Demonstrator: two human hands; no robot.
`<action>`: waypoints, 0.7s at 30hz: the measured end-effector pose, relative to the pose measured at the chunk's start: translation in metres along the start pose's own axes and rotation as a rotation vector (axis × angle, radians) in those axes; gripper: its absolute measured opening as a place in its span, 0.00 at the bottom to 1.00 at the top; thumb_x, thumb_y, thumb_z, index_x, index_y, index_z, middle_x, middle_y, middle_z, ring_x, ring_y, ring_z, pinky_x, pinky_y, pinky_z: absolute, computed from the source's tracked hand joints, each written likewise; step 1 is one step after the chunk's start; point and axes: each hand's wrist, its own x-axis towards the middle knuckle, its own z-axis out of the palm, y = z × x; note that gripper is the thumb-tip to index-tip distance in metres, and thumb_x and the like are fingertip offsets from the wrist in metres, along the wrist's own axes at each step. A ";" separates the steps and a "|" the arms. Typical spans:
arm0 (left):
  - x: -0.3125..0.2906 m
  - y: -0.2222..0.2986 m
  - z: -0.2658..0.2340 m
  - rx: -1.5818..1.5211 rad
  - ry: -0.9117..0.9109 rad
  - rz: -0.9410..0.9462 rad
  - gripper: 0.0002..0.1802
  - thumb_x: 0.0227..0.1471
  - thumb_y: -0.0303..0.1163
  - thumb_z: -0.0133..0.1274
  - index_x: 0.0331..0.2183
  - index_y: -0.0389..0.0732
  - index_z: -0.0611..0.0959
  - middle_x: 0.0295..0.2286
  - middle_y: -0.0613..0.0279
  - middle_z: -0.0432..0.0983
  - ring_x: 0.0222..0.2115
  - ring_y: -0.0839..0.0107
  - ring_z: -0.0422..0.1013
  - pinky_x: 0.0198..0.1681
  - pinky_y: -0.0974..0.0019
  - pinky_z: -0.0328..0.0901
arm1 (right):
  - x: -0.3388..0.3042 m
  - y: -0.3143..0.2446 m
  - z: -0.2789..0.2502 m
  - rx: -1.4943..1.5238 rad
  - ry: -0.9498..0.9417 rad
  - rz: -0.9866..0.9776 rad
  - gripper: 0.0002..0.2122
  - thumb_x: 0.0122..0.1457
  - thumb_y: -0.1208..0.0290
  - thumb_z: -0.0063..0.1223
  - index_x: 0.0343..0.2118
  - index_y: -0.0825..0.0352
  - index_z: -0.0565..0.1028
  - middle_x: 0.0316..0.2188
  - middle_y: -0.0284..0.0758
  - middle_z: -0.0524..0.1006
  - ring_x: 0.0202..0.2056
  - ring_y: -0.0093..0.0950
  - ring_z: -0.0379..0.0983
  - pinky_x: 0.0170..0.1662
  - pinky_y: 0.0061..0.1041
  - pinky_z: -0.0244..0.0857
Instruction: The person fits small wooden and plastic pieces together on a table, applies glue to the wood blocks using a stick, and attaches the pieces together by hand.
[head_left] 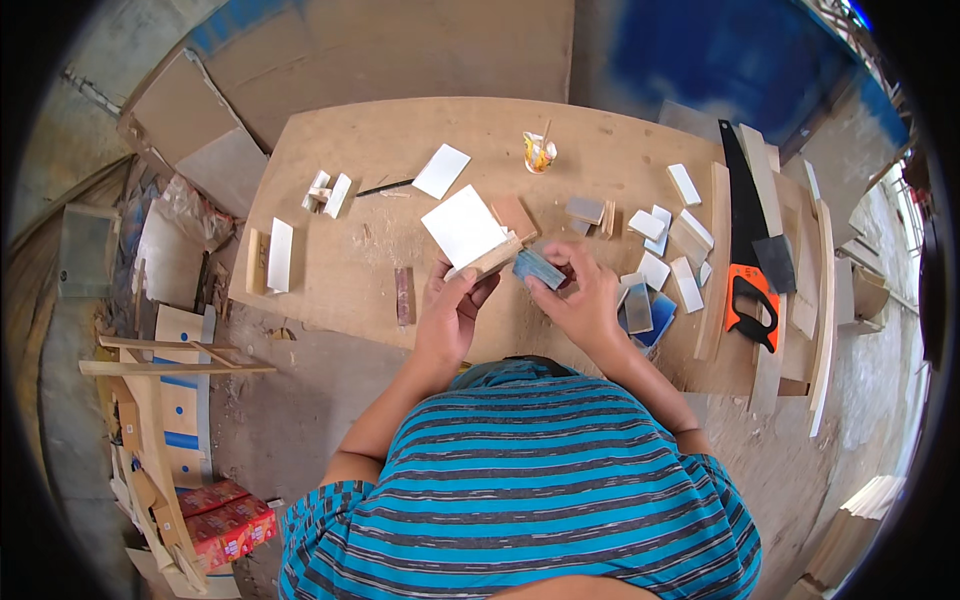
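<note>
My left hand (pixel 452 312) is closed round the near end of a small wood strip (pixel 496 256), which lies along the near edge of a white square panel (pixel 464 226); whether the two are joined I cannot tell. In my right hand (pixel 588 298) a blue-grey block (pixel 538 268) is pinched between thumb and fingers, close to the strip's right end. A brown flat piece (pixel 514 214) shows just behind the panel. To the right of it sit a grey-topped block (pixel 585 210) and a small upright wood piece (pixel 608 218).
Several white and blue offcuts (pixel 687 284) lie right of my right hand. A handsaw (pixel 750 270) with an orange handle rests on boards at the right. A cup (pixel 538 152) with a stick stands at the back. At left are a pencil (pixel 385 187) and a brown bar (pixel 404 296).
</note>
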 end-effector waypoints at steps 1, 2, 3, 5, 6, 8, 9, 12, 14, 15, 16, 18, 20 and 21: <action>-0.001 0.000 0.001 0.032 0.011 0.026 0.27 0.52 0.35 0.54 0.50 0.36 0.64 0.45 0.54 0.71 0.46 0.64 0.71 0.53 0.63 0.65 | 0.001 0.000 0.000 -0.044 0.008 -0.035 0.18 0.45 0.76 0.64 0.40 0.68 0.72 0.25 0.35 0.76 0.26 0.22 0.73 0.30 0.23 0.68; -0.002 0.001 0.002 0.064 0.023 0.051 0.27 0.52 0.35 0.54 0.50 0.37 0.64 0.45 0.54 0.71 0.46 0.65 0.70 0.53 0.63 0.65 | 0.001 0.001 0.000 -0.088 0.016 -0.070 0.15 0.45 0.75 0.65 0.37 0.68 0.73 0.24 0.35 0.76 0.26 0.23 0.74 0.30 0.23 0.68; -0.002 0.001 0.003 0.061 0.025 0.053 0.27 0.52 0.35 0.54 0.50 0.37 0.64 0.45 0.54 0.71 0.46 0.65 0.70 0.53 0.63 0.65 | 0.002 0.000 0.000 -0.089 0.012 -0.073 0.15 0.45 0.75 0.65 0.37 0.68 0.73 0.24 0.35 0.76 0.26 0.23 0.74 0.30 0.23 0.68; -0.002 0.004 0.008 -0.010 0.009 0.043 0.27 0.52 0.33 0.54 0.50 0.37 0.64 0.44 0.55 0.71 0.46 0.65 0.70 0.53 0.63 0.64 | 0.006 0.000 0.000 -0.171 0.056 -0.187 0.13 0.45 0.75 0.64 0.33 0.68 0.73 0.24 0.36 0.76 0.26 0.25 0.74 0.30 0.23 0.68; -0.001 0.005 0.010 -0.013 0.013 0.046 0.27 0.52 0.33 0.54 0.50 0.37 0.64 0.44 0.55 0.71 0.46 0.65 0.70 0.53 0.63 0.64 | 0.006 0.000 0.001 -0.171 0.051 -0.189 0.13 0.45 0.75 0.64 0.33 0.68 0.73 0.24 0.36 0.76 0.26 0.25 0.74 0.30 0.23 0.68; 0.000 0.008 0.014 -0.074 0.005 0.025 0.27 0.52 0.33 0.55 0.50 0.37 0.64 0.44 0.55 0.71 0.46 0.66 0.71 0.53 0.63 0.65 | 0.006 0.002 0.003 -0.117 0.088 -0.172 0.13 0.45 0.76 0.65 0.33 0.68 0.72 0.26 0.37 0.76 0.26 0.27 0.74 0.31 0.24 0.68; 0.000 0.007 0.013 -0.079 0.009 0.030 0.27 0.52 0.33 0.55 0.50 0.37 0.64 0.44 0.55 0.71 0.46 0.66 0.71 0.53 0.63 0.65 | 0.005 0.003 0.003 -0.118 0.081 -0.175 0.13 0.45 0.76 0.65 0.33 0.68 0.72 0.26 0.37 0.76 0.26 0.27 0.74 0.31 0.24 0.68; 0.002 0.005 0.009 -0.048 0.026 0.053 0.24 0.55 0.33 0.49 0.51 0.35 0.65 0.47 0.51 0.70 0.49 0.61 0.69 0.55 0.62 0.63 | 0.008 0.003 0.003 -0.106 0.133 -0.262 0.13 0.44 0.76 0.65 0.32 0.67 0.72 0.27 0.37 0.76 0.27 0.29 0.74 0.32 0.24 0.68; 0.002 0.003 0.008 -0.023 0.033 0.045 0.24 0.54 0.33 0.51 0.51 0.36 0.65 0.47 0.52 0.70 0.49 0.62 0.69 0.55 0.63 0.63 | 0.009 0.001 0.004 -0.136 0.149 -0.294 0.12 0.45 0.77 0.64 0.32 0.66 0.71 0.26 0.36 0.75 0.25 0.27 0.74 0.28 0.25 0.69; 0.002 0.002 0.008 -0.030 0.039 0.052 0.24 0.54 0.33 0.51 0.51 0.36 0.65 0.47 0.52 0.70 0.49 0.62 0.69 0.55 0.63 0.63 | 0.010 0.001 0.006 -0.136 0.139 -0.300 0.12 0.45 0.77 0.64 0.32 0.66 0.71 0.26 0.36 0.75 0.25 0.27 0.74 0.28 0.25 0.69; 0.002 0.000 0.009 -0.032 0.034 0.046 0.25 0.54 0.32 0.52 0.50 0.36 0.65 0.47 0.52 0.70 0.49 0.63 0.69 0.55 0.63 0.63 | 0.011 0.001 0.008 -0.124 0.152 -0.313 0.13 0.45 0.77 0.64 0.32 0.66 0.71 0.26 0.36 0.75 0.25 0.27 0.73 0.28 0.25 0.69; 0.002 -0.001 0.012 -0.040 0.030 0.046 0.25 0.53 0.32 0.53 0.50 0.36 0.64 0.47 0.53 0.70 0.48 0.63 0.69 0.55 0.63 0.64 | 0.011 0.002 0.008 -0.114 0.158 -0.331 0.13 0.45 0.78 0.64 0.32 0.66 0.70 0.25 0.36 0.75 0.25 0.28 0.73 0.27 0.25 0.68; 0.001 0.000 0.014 -0.006 0.016 0.064 0.27 0.52 0.32 0.54 0.51 0.37 0.63 0.47 0.53 0.70 0.48 0.64 0.69 0.55 0.62 0.63 | 0.009 0.005 0.008 -0.142 0.136 -0.278 0.13 0.44 0.77 0.65 0.30 0.67 0.70 0.30 0.37 0.76 0.30 0.31 0.74 0.33 0.26 0.68; 0.001 0.000 0.014 -0.011 0.018 0.070 0.27 0.52 0.32 0.54 0.51 0.37 0.63 0.47 0.53 0.70 0.48 0.64 0.69 0.55 0.62 0.63 | 0.009 0.005 0.007 -0.143 0.131 -0.282 0.13 0.44 0.77 0.65 0.30 0.67 0.70 0.30 0.37 0.76 0.30 0.31 0.74 0.33 0.26 0.68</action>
